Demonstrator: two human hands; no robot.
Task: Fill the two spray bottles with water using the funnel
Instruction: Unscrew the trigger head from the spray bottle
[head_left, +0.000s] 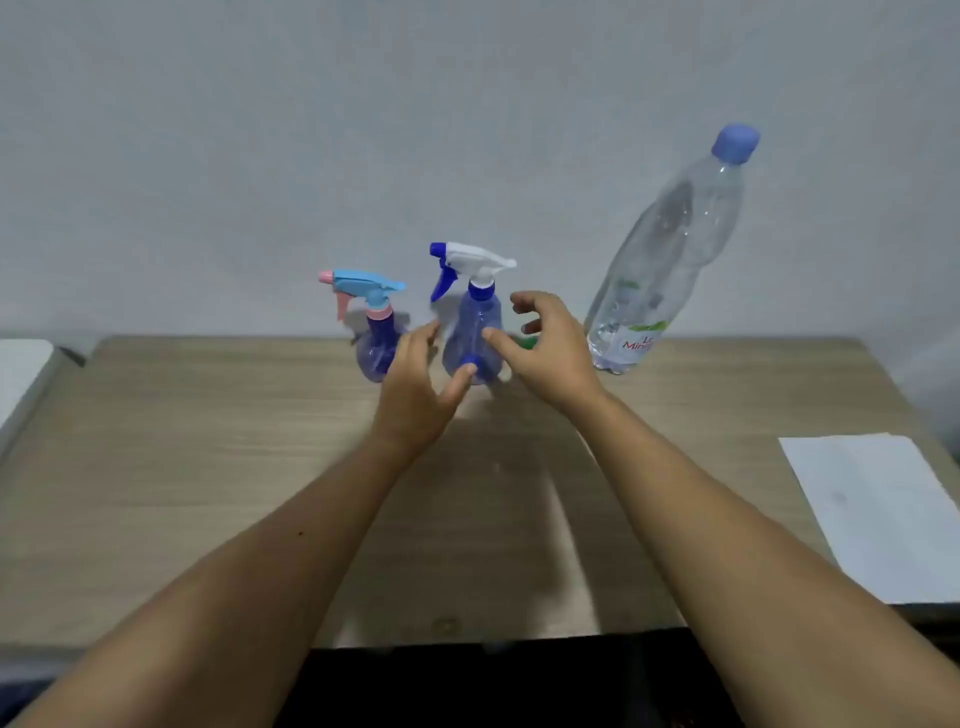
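Note:
Two spray bottles stand at the back of the wooden table (208, 493). The smaller spray bottle (375, 351) has a purple body and a light-blue and pink trigger head. The larger spray bottle (475, 327) has a clear blue body and a white and dark-blue trigger head. My left hand (415, 395) is spread open just left of the larger bottle, thumb tip near its base. My right hand (545, 348) is open on its right side, fingers curled and apart from it. A sliver of green (527, 341), possibly the funnel, peeks out behind my right hand. A tall clear water bottle (660, 260) with a blue cap stands to the right.
A white sheet of paper (878, 514) lies at the table's right edge. A white object (21, 374) sits off the table's left side. A grey wall rises directly behind the bottles. The table's front edge runs near the bottom of the view.

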